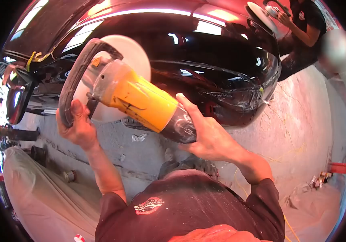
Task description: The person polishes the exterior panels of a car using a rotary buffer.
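My left hand (80, 127) is wrapped round the lower end of the black loop handle (76, 72) of a yellow polisher (140, 99). At its dark rear end, my right hand (211, 135) grips the housing, with the thumb along the top. The round white pad (134, 52) faces the glossy black car (173, 44) in front of me. Whether the pad touches the paint is hidden behind the tool. To the right of the polisher, the car's lamp (233, 94) shows whitish smears around it.
A co-worker (308, 30) at upper right holds another polisher with a white pad (261, 16) near the car. Light sheeting (35, 181) covers something at lower left. Thin yellow cord (288, 226) trails over the floor. The car's side mirror (17, 94) sticks out at left.
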Demonstrator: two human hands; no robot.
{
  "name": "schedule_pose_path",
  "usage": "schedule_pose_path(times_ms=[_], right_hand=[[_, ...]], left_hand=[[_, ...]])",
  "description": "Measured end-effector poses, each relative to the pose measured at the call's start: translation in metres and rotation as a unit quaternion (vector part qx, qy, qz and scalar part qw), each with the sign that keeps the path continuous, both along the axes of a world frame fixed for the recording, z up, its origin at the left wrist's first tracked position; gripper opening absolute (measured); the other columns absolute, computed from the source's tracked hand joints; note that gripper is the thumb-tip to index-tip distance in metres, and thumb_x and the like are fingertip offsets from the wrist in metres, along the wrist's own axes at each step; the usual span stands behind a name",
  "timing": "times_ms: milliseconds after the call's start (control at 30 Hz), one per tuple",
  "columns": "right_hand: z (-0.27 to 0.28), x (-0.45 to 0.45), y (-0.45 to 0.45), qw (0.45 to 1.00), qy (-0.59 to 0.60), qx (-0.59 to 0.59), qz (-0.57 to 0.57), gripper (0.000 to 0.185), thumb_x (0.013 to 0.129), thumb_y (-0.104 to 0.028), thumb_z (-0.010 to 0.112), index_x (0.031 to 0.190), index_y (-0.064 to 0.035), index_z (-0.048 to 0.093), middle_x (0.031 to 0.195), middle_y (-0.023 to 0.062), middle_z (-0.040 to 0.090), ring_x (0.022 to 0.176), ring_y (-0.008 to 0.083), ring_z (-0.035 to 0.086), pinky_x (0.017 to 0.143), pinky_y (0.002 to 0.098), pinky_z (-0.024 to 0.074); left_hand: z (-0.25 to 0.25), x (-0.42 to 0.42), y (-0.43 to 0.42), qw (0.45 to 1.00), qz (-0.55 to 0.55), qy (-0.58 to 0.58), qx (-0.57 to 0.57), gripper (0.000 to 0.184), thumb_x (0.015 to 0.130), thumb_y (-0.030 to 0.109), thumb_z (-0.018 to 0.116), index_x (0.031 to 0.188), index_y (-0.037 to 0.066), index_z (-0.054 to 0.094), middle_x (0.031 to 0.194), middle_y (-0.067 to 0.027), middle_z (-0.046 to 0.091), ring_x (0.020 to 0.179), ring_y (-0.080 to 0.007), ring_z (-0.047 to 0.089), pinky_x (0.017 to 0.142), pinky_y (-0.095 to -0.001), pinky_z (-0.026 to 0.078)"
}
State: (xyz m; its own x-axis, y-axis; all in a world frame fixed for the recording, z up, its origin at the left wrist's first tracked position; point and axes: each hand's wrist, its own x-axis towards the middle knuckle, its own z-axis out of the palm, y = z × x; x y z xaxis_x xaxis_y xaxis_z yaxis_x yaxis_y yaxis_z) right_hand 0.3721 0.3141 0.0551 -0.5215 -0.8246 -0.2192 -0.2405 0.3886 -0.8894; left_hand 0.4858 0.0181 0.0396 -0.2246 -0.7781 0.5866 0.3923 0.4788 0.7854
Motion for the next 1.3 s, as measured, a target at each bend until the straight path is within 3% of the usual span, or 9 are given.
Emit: schedule_pose_path(times_ms=[267, 333, 400, 433, 600, 800, 900, 1100, 1300], right_hand=[[-0.028, 0.024, 0.082, 0.995, -0.033, 0.009, -0.089, 0.116, 0.07, -0.007, 0.087, 0.162, -0.0107, 0.016, 0.149, 0.0276, 0.05, 0.133, 0.043, 0.055, 0.109, 0.0458, 0.0459], [-0.043, 0.033, 0.118, 0.993, 0.03, 0.001, -0.118, 0.114, 0.072, -0.01, 0.085, 0.162, -0.0103, 0.016, 0.142, 0.027, 0.057, 0.125, 0.0435, 0.061, 0.108, 0.0461, 0.0474], [-0.059, 0.042, 0.158, 0.985, 0.074, -0.002, -0.153, 0.113, 0.072, -0.011, 0.085, 0.162, -0.0089, 0.017, 0.142, 0.0259, 0.057, 0.125, 0.0416, 0.061, 0.108, 0.0462, 0.0472], [-0.066, 0.045, 0.177, 0.982, 0.085, -0.001, -0.168, 0.114, 0.07, -0.011, 0.086, 0.161, -0.0077, 0.018, 0.146, 0.025, 0.054, 0.129, 0.0394, 0.059, 0.109, 0.0462, 0.0463], [-0.098, 0.07, 0.243, 0.954, -0.013, 0.052, -0.295, 0.125, 0.056, -0.012, 0.091, 0.16, -0.0029, 0.021, 0.152, 0.0222, 0.043, 0.137, 0.0332, 0.048, 0.11, 0.046, 0.0432], [-0.084, 0.093, 0.206, 0.913, -0.064, 0.033, -0.402, 0.123, 0.048, 0.007, 0.079, 0.158, -0.0087, 0.027, 0.14, 0.0153, 0.048, 0.127, 0.031, 0.048, 0.111, 0.0452, 0.0367], [-0.092, 0.098, 0.177, 0.951, 0.035, 0.023, -0.307, 0.124, 0.049, 0.008, 0.08, 0.16, -0.0075, 0.024, 0.141, 0.0158, 0.048, 0.13, 0.0306, 0.047, 0.113, 0.0441, 0.0352], [-0.07, 0.132, 0.035, 0.965, 0.095, 0.084, -0.23, 0.123, 0.057, -0.01, 0.089, 0.16, -0.0004, 0.021, 0.145, 0.0255, 0.051, 0.132, 0.0351, 0.054, 0.109, 0.0437, 0.0438], [-0.049, 0.153, -0.106, 0.982, 0.095, 0.049, -0.154, 0.117, 0.065, -0.006, 0.088, 0.16, -0.003, 0.02, 0.14, 0.0255, 0.058, 0.127, 0.0378, 0.06, 0.106, 0.0439, 0.0469]], left_hand=[[-0.033, -0.01, 0.063, 0.992, -0.076, -0.042, -0.09, 0.016, 0.092, 0.005, 0.077, 0.095, 0.002, 0.062, 0.073, -0.0047, 0.061, 0.063, -0.011, 0.057, 0.053, -0.0242, 0.04], [-0.044, -0.015, 0.091, 0.966, -0.023, -0.115, -0.231, 0.013, 0.092, 0.003, 0.074, 0.099, 0.0, 0.062, 0.082, -0.0063, 0.064, 0.069, -0.0129, 0.059, 0.063, -0.0254, 0.048], [-0.051, -0.022, 0.128, 0.968, -0.129, -0.1, -0.188, 0.016, 0.091, 0.006, 0.075, 0.099, -0.001, 0.063, 0.089, -0.0077, 0.067, 0.074, -0.0162, 0.063, 0.066, -0.0308, 0.053], [-0.044, -0.03, 0.152, 0.972, -0.174, -0.097, -0.128, 0.027, 0.066, 0.0, 0.082, 0.089, 0.005, 0.069, 0.078, -0.0101, 0.07, 0.069, -0.0222, 0.069, 0.065, -0.0341, 0.054], [-0.038, -0.065, 0.203, 0.914, -0.355, -0.086, -0.177, 0.025, 0.064, -0.006, 0.073, 0.084, 0.005, 0.064, 0.074, -0.0136, 0.061, 0.066, -0.0364, 0.063, 0.059, -0.0421, 0.049], [-0.056, -0.056, 0.188, 0.928, -0.331, -0.02, -0.171, 0.024, 0.064, -0.003, 0.076, 0.083, 0.005, 0.064, 0.07, -0.0102, 0.06, 0.059, -0.0316, 0.06, 0.053, -0.04, 0.045], [-0.057, -0.027, 0.138, 0.937, -0.307, -0.025, -0.166, 0.023, 0.066, -0.003, 0.076, 0.083, 0.005, 0.064, 0.068, -0.0106, 0.059, 0.059, -0.0318, 0.061, 0.053, -0.0398, 0.046], [-0.073, 0.041, 0.003, 0.958, -0.228, -0.002, -0.174, 0.022, 0.066, -0.003, 0.076, 0.086, 0.003, 0.068, 0.068, -0.0104, 0.064, 0.056, -0.027, 0.064, 0.052, -0.0348, 0.05], [-0.061, 0.107, -0.121, 0.979, -0.136, -0.045, -0.144, 0.019, 0.073, -0.006, 0.077, 0.084, 0.0, 0.062, 0.076, -0.0111, 0.068, 0.065, -0.0202, 0.066, 0.061, -0.0305, 0.051]])
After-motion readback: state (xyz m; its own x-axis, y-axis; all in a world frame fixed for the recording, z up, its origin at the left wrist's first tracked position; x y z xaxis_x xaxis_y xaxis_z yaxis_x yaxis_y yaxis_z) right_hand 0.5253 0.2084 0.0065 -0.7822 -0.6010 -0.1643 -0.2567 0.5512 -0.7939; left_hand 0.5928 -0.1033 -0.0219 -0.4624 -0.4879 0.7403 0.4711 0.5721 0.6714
